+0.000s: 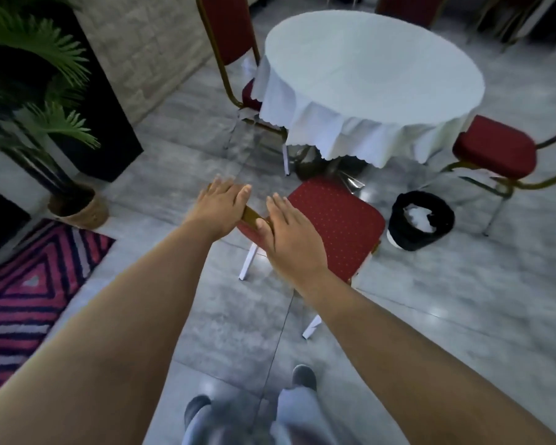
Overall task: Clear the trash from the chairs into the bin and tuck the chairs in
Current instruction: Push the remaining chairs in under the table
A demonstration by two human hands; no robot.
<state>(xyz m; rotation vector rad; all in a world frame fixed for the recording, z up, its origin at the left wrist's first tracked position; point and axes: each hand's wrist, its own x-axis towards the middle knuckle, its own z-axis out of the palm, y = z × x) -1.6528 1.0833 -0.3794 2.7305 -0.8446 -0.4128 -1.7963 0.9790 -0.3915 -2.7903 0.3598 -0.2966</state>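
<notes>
Two hands, left hand [220, 205] and right hand [289, 234], lie flat with released grip on a red chair's [334, 220] gold backrest near the table [366, 72], bin [422, 220] alongside.

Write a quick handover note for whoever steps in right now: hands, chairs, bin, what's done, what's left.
Left hand and right hand rest with straight fingers on the gold top rail of the near chair, which stands out from the round table.
Its seat shows no trash. The bin beside it holds white paper.
Left chair sits close to the table; white scraps show by its seat. Right chair stands out.
Left: push the near chair in, check the others.
</notes>
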